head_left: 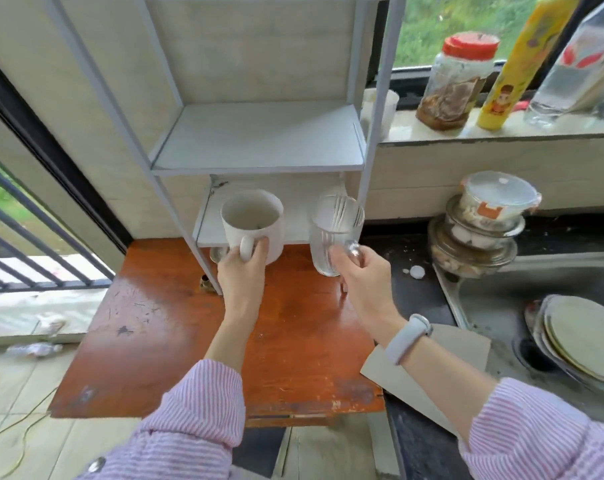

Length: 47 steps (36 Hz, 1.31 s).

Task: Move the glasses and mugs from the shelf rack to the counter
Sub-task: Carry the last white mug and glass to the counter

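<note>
I hold two items at once in front of the shelf rack (203,140). My left hand (240,271) has its fingers (260,247) closed through and around the handle of the white mug (253,225); the mug sits at the front edge of the lower shelf, and I cannot tell whether its base rests on the board or is lifted clear. My right hand (362,275) has its fingers closed on the handle of the ribbed glass (335,233), which hangs in front of the rack's right post, above the wooden table (293,341). The upper shelf is bare. Judgement: both items are mid-transfer and the remaining step is to set them down on the table. Risk one: the glass is near the right post, so a sideways swing could strike it. Risk two: the glass is held by its handle only, so tilt could loosen it. Risk three: the mug is close to the rack's front left post, and pulling it out at an angle could catch the rim on the upper shelf board. Risk four: the dark counter to the right carries stacked glass bowls (473,244) beside the sink (501,299), so a set-down there has little margin.
</note>
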Each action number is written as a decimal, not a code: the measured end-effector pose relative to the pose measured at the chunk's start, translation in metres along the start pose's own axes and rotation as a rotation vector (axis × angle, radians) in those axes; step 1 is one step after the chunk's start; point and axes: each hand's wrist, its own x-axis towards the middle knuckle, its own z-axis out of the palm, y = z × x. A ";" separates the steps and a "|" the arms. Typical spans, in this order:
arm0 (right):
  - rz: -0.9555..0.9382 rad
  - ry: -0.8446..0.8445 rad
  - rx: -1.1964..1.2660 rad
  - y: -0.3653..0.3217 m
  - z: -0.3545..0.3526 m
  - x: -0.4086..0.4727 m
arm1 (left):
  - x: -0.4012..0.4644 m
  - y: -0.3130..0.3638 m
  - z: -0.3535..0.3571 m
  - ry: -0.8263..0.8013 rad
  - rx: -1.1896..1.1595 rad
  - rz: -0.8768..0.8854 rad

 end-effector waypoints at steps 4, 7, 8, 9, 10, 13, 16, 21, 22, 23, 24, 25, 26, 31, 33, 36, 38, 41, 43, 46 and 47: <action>0.013 0.099 0.034 0.015 -0.038 -0.034 | -0.048 0.002 0.004 -0.054 0.064 0.045; 0.008 0.163 0.026 0.026 -0.080 -0.060 | -0.085 0.004 0.019 -0.125 0.096 0.108; 0.010 0.184 0.013 0.028 -0.096 -0.068 | -0.098 0.006 0.026 -0.143 0.115 0.142; 0.016 0.211 -0.003 0.030 -0.114 -0.076 | -0.113 0.009 0.035 -0.158 0.136 0.185; 0.024 0.245 -0.019 0.031 -0.132 -0.084 | -0.127 0.013 0.046 -0.176 0.147 0.226; 0.035 0.345 -0.048 0.033 -0.190 -0.108 | -0.173 0.025 0.081 -0.264 0.140 0.289; 0.021 0.445 -0.062 0.036 -0.257 -0.138 | -0.221 0.039 0.122 -0.337 0.151 0.332; 0.021 0.614 -0.096 0.044 -0.371 -0.195 | -0.315 0.061 0.201 -0.500 0.125 0.376; 0.021 0.652 -0.091 0.046 -0.394 -0.206 | -0.335 0.066 0.217 -0.544 0.102 0.372; 0.020 0.689 -0.094 0.047 -0.416 -0.218 | -0.355 0.071 0.233 -0.593 0.084 0.367; 0.022 0.725 -0.106 0.049 -0.438 -0.230 | -0.375 0.076 0.249 -0.646 0.073 0.362; 0.029 0.761 -0.120 0.050 -0.459 -0.242 | -0.395 0.081 0.264 -0.698 0.061 0.357; 0.039 0.797 -0.132 0.051 -0.480 -0.254 | -0.416 0.087 0.280 -0.749 0.046 0.354; 0.106 0.997 -0.182 0.056 -0.573 -0.316 | -0.516 0.110 0.350 -1.018 -0.022 0.384; 0.136 1.091 -0.197 0.057 -0.604 -0.340 | -0.554 0.118 0.375 -1.120 -0.034 0.436; 0.175 1.238 -0.221 0.059 -0.647 -0.377 | -0.610 0.128 0.409 -1.260 -0.045 0.464; 0.205 1.326 -0.229 0.061 -0.674 -0.400 | -0.646 0.135 0.431 -1.344 -0.054 0.472; 0.257 1.443 -0.255 0.065 -0.713 -0.433 | -0.701 0.143 0.464 -1.457 -0.068 0.485; 0.285 1.514 -0.290 0.068 -0.741 -0.451 | -0.737 0.148 0.487 -1.532 -0.065 0.491; 0.296 1.600 -0.311 0.073 -0.785 -0.473 | -0.791 0.154 0.524 -1.640 -0.083 0.499; 0.303 1.626 -0.309 0.075 -0.801 -0.478 | -0.808 0.156 0.537 -1.666 -0.090 0.508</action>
